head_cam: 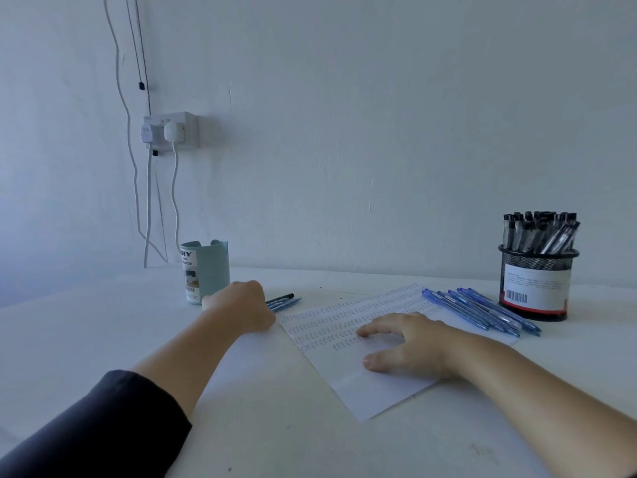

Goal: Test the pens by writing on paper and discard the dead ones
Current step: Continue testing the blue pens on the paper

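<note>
The paper [358, 343] is pinned flat on the table [103, 339] by the right hand [410, 343], fingers spread & straight. Two pens [284, 301] are seen poking out from under the left hand [244, 305]; whether they're gripped can't be told. Blue pens [482, 310] are laid by the mesh cup [536, 284], right of the paper; teal cup [205, 270] is set just behind the left hand.

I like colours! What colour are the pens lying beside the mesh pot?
Blue pens, head view.
</note>
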Action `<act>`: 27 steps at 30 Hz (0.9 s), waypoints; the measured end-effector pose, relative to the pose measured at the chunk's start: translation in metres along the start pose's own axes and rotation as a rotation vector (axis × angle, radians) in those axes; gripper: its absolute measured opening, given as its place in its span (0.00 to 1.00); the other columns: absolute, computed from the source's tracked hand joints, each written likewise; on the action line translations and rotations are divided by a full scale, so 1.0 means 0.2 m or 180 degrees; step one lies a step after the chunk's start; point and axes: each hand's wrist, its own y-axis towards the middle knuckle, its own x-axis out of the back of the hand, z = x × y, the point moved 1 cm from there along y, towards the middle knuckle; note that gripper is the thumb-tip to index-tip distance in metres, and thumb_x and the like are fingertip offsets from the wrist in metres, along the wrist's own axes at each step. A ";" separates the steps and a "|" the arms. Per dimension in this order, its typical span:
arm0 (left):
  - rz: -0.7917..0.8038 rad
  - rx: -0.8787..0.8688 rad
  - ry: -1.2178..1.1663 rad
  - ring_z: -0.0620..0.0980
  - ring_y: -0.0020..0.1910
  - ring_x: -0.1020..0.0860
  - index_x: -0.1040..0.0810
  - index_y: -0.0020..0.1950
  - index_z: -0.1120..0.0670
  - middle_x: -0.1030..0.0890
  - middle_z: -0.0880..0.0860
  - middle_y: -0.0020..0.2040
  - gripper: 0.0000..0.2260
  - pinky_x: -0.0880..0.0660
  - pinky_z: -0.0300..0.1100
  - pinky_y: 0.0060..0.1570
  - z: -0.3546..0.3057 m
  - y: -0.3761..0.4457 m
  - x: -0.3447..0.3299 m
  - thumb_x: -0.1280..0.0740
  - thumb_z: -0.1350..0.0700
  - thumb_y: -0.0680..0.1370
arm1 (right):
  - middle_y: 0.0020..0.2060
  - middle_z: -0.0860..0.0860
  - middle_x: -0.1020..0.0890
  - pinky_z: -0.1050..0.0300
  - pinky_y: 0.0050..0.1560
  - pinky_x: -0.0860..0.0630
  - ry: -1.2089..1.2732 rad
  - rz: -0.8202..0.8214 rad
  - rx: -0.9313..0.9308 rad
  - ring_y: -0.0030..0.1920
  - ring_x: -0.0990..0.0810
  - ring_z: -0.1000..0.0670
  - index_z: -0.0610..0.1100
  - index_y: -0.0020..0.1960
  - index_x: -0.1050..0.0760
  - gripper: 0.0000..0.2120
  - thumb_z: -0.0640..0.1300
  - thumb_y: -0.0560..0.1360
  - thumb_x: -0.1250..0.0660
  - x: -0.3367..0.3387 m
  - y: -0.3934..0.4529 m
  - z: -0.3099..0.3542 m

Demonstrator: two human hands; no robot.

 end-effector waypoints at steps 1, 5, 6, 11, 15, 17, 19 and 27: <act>0.0026 0.0008 0.0063 0.49 0.36 0.29 0.34 0.37 0.53 0.28 0.50 0.37 0.05 0.31 0.40 0.41 -0.01 -0.01 0.01 0.40 0.59 0.72 | 0.71 0.57 0.36 0.49 0.73 0.43 0.0009 -0.0005 0.0009 0.73 0.41 0.48 0.74 0.62 0.34 0.43 0.76 0.46 0.41 0.00 0.00 0.00; 0.0055 0.0023 0.0061 0.48 0.36 0.29 0.35 0.37 0.54 0.30 0.50 0.38 0.07 0.28 0.42 0.41 -0.04 -0.03 0.02 0.42 0.61 0.75 | 0.72 0.57 0.36 0.49 0.73 0.43 0.0017 0.0012 0.0027 0.73 0.41 0.48 0.74 0.62 0.33 0.43 0.75 0.45 0.41 0.00 0.00 0.00; -0.0007 0.0065 -0.0085 0.49 0.37 0.28 0.35 0.37 0.54 0.29 0.51 0.38 0.07 0.28 0.42 0.41 -0.04 -0.03 0.02 0.41 0.61 0.75 | 0.72 0.57 0.36 0.49 0.73 0.43 0.0035 0.0017 0.0030 0.73 0.41 0.48 0.74 0.62 0.33 0.43 0.75 0.45 0.41 0.00 0.00 0.00; -0.1070 -0.0059 -0.1795 0.50 0.38 0.25 0.24 0.42 0.57 0.23 0.52 0.39 0.01 0.28 0.38 0.36 -0.04 -0.01 0.06 0.34 0.62 0.73 | 0.72 0.56 0.37 0.49 0.73 0.42 0.0079 0.0023 0.0026 0.73 0.40 0.47 0.74 0.60 0.33 0.42 0.75 0.45 0.40 0.00 -0.01 0.00; -0.1253 0.0017 -0.4147 0.47 0.30 0.33 0.22 0.38 0.57 0.28 0.52 0.31 0.05 0.35 0.36 0.31 -0.06 -0.02 0.10 0.30 0.65 0.73 | 0.73 0.57 0.38 0.50 0.73 0.43 0.0029 0.0050 0.0073 0.73 0.41 0.48 0.73 0.63 0.33 0.39 0.74 0.51 0.38 0.01 -0.01 0.01; -0.1007 0.0228 -0.4999 0.48 0.34 0.32 0.23 0.38 0.57 0.29 0.52 0.33 0.06 0.33 0.40 0.36 -0.06 -0.02 0.11 0.30 0.62 0.74 | 0.73 0.57 0.38 0.51 0.73 0.44 0.0008 0.0044 0.0072 0.73 0.41 0.48 0.72 0.63 0.33 0.38 0.74 0.52 0.36 0.01 -0.02 0.01; -0.0648 0.0407 -0.5812 0.50 0.42 0.25 0.25 0.41 0.55 0.25 0.52 0.39 0.06 0.28 0.45 0.45 -0.06 -0.02 0.11 0.34 0.58 0.79 | 0.73 0.57 0.38 0.51 0.73 0.44 0.0000 0.0040 0.0076 0.73 0.41 0.48 0.72 0.63 0.33 0.37 0.74 0.54 0.36 0.02 -0.02 0.02; 0.0544 0.0062 -0.7092 0.49 0.30 0.32 0.29 0.40 0.53 0.32 0.53 0.32 0.16 0.33 0.45 0.39 -0.08 -0.04 0.13 0.44 0.44 0.81 | 0.73 0.58 0.37 0.51 0.73 0.45 0.0002 0.0024 0.0082 0.74 0.42 0.49 0.71 0.63 0.32 0.40 0.75 0.50 0.38 0.02 -0.03 0.03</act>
